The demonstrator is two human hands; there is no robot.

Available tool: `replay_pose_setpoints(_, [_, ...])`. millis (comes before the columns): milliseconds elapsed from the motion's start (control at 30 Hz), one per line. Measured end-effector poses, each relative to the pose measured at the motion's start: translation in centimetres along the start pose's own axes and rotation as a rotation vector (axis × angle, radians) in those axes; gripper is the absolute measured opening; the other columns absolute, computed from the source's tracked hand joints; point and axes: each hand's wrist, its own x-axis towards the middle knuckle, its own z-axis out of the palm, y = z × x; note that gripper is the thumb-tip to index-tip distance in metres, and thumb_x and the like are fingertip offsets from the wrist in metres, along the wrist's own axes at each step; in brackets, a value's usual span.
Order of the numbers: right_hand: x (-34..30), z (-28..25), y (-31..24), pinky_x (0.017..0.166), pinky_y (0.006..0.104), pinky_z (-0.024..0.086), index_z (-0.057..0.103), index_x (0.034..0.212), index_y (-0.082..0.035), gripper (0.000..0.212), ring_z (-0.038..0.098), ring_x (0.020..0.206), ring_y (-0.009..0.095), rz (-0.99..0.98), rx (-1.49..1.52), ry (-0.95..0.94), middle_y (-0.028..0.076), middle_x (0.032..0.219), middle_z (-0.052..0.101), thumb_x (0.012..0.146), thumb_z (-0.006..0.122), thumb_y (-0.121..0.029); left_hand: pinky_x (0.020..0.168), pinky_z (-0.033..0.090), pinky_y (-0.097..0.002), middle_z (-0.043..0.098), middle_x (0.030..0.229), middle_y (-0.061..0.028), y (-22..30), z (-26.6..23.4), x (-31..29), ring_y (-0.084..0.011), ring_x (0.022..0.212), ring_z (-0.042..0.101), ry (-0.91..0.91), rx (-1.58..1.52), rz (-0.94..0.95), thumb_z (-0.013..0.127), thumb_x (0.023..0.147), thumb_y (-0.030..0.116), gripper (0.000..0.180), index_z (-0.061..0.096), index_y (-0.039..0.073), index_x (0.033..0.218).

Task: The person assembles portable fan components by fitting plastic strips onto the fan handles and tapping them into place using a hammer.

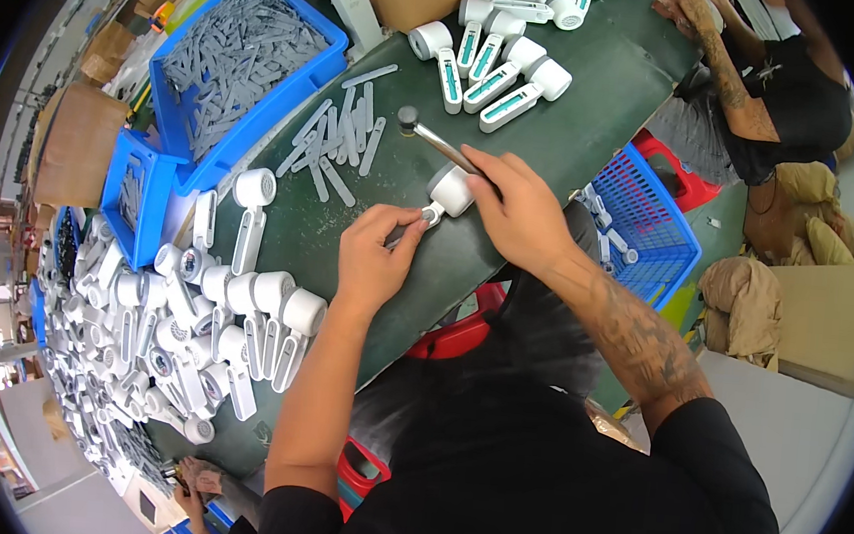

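My left hand [376, 253] pinches the handle end of a white handheld unit [453, 190] with a grey-rimmed, drum-shaped head. It lies on the green table [392, 330] in front of me. My right hand [523, 214] is wrapped around the shaft of a hammer [444, 144], and its round metal head is raised past the unit, toward the far side. Most of the unit's handle is hidden by my left fingers. Loose grey plastic strips [342, 130] lie on the table beyond my left hand.
A blue bin [176, 172] of grey strips and a smaller blue bin [136, 244] stand at left. White units [234, 302] crowd the near left; others with teal strips [491, 86] lie at far right. A blue basket [666, 226] sits right. Another person's hands [690, 12] are far right.
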Motion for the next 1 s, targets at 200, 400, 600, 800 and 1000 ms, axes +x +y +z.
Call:
replay_pose_setpoints(200, [-5.8, -4.3, -2.7, 0.073, 0.0385, 0.053, 0.064, 0.153, -0.007, 0.048, 0.060, 0.076, 0.031, -0.078, -0.037, -0.028, 0.014, 0.089, 0.060, 0.105, 0.065, -0.003, 0.079, 0.061, -0.0377, 0.080, 0.097, -0.0122, -0.5, 0.5, 0.0, -0.0309, 0.088, 0.078, 0.078, -0.010, 0.056, 0.087, 0.091, 0.009, 0.013, 0.077, 0.002, 0.095])
replay_pose_setpoints(400, [-7.3, -3.1, -1.2, 0.077, 0.0422, 0.056, 0.064, 0.153, -0.009, 0.048, 0.068, 0.083, 0.036, -0.021, -0.166, -0.226, 0.019, 0.093, 0.067, 0.106, 0.066, -0.007, 0.080, 0.061, -0.0393, 0.081, 0.098, -0.0128, -1.1, 0.5, -0.2, -0.0314, 0.090, 0.078, 0.091, 0.004, 0.107, 0.087, 0.090, 0.010, 0.013, 0.077, 0.002, 0.095])
replay_pose_setpoints(600, [-6.1, -3.8, -0.9, 0.084, 0.0477, 0.059, 0.064, 0.153, -0.013, 0.045, 0.073, 0.095, 0.041, -0.007, -0.174, -0.266, 0.020, 0.109, 0.076, 0.108, 0.064, -0.014, 0.086, 0.059, -0.0418, 0.079, 0.098, -0.0118, -0.6, 0.5, -0.7, -0.0324, 0.095, 0.076, 0.104, 0.071, 0.026, 0.089, 0.088, 0.015, 0.020, 0.077, 0.003, 0.100])
replay_pose_setpoints(800, [-5.1, -5.2, -6.1, 0.076, 0.0460, 0.060, 0.064, 0.152, -0.014, 0.044, 0.073, 0.089, 0.038, -0.146, 0.078, -0.009, 0.017, 0.101, 0.075, 0.108, 0.064, -0.018, 0.081, 0.055, -0.0439, 0.077, 0.096, -0.0119, -1.9, -0.8, -4.1, -0.0344, 0.093, 0.070, 0.181, 0.188, 0.009, 0.093, 0.084, 0.018, 0.027, 0.077, 0.003, 0.100])
replay_pose_setpoints(1000, [-5.9, -3.8, -4.2, 0.080, 0.0445, 0.059, 0.065, 0.153, -0.015, 0.048, 0.072, 0.088, 0.037, 0.025, -0.314, -0.447, 0.015, 0.097, 0.073, 0.106, 0.066, -0.010, 0.078, 0.053, -0.0418, 0.076, 0.092, -0.0112, -2.1, -0.7, -3.6, -0.0326, 0.086, 0.067, 0.159, 0.065, -0.037, 0.092, 0.083, 0.015, 0.023, 0.077, 0.003, 0.097])
